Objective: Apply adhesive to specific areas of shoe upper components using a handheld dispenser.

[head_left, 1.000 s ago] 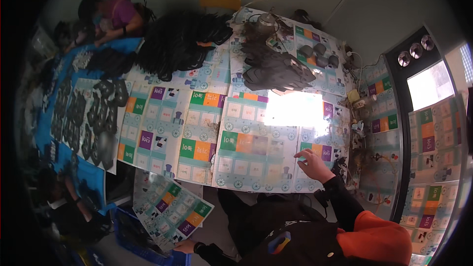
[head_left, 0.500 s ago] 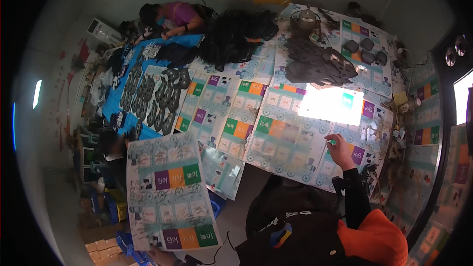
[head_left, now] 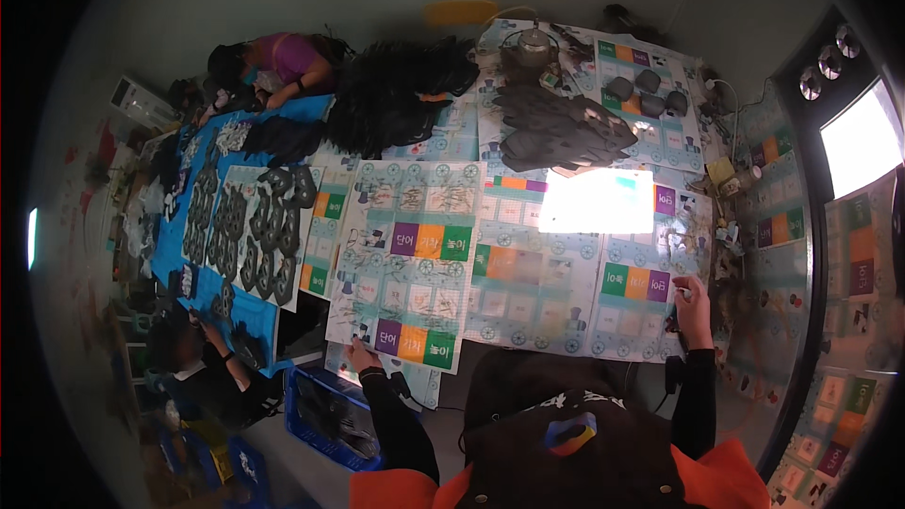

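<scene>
A large printed sheet point(head_left: 405, 297), patterned in pale blue with purple, orange and green blocks, lies across the left part of the patterned table. Thin dark marks or strands are scattered over it. At its near left edge, my left hand point(head_left: 361, 356) grips the sheet's border, the fingers partly hidden by it. My right hand point(head_left: 694, 313) is at the near right of the table, its fingers curled together; what they hold, if anything, is too small to make out. Around that hand, the table covering point(head_left: 566, 320) carries the same print.
Dark grey shaped pieces point(head_left: 566, 127) are heaped at the back, beside a black pile point(head_left: 396, 94). More dark pieces point(head_left: 278, 226) lie in rows at left. Two people point(head_left: 292, 66) work along the blue-covered side. A blue crate point(head_left: 325, 419) stands below the table.
The printed sheet has moved up and right from beside the table onto it, with my left hand at its edge. My right hand has shifted right and nearer the table's edge.
</scene>
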`<state>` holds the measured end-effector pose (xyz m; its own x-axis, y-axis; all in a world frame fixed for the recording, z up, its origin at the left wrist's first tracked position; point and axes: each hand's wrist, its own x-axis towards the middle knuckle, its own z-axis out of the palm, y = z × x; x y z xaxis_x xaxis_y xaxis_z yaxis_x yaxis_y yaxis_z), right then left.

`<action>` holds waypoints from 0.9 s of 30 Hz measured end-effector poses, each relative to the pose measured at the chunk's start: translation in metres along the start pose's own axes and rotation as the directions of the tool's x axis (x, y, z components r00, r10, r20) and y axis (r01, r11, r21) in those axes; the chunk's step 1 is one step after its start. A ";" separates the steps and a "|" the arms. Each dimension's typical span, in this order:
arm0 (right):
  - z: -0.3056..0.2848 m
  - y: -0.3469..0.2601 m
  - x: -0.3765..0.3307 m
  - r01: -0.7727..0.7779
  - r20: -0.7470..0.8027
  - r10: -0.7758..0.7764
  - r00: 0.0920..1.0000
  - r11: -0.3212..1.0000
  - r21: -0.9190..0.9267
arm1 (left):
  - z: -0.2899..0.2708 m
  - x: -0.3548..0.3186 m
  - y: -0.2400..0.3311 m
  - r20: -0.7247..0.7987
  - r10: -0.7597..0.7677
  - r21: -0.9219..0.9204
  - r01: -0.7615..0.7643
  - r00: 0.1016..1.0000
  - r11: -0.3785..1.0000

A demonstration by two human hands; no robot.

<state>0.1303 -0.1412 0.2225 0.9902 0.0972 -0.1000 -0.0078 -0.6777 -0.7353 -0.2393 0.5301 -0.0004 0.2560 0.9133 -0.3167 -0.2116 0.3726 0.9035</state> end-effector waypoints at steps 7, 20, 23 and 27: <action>0.008 -0.025 -0.043 -0.103 -0.024 0.101 0.995 0.988 -0.119 | -0.009 0.055 -0.022 -0.287 -0.208 0.379 0.311 0.935 0.872; -0.005 -0.035 -0.146 -0.376 -0.264 0.329 0.907 0.914 -0.153 | 0.503 -0.083 -0.115 0.587 -0.733 0.470 0.592 0.345 0.655; -0.005 -0.043 -0.174 -0.406 -0.291 0.353 0.889 0.902 -0.147 | 0.586 -0.073 -0.180 0.490 -0.854 0.430 0.804 0.174 0.410; -0.010 -0.029 -0.232 -0.553 -0.348 0.481 0.805 0.821 -0.144 | 0.653 -0.082 -0.247 0.400 -0.889 0.489 0.769 0.221 0.411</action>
<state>-0.0982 -0.1515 0.2735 0.8416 -0.5015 -0.2005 -0.5337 -0.7151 -0.4513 0.4077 0.2561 -0.0096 0.6224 -0.1952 -0.7580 0.5711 0.7755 0.2693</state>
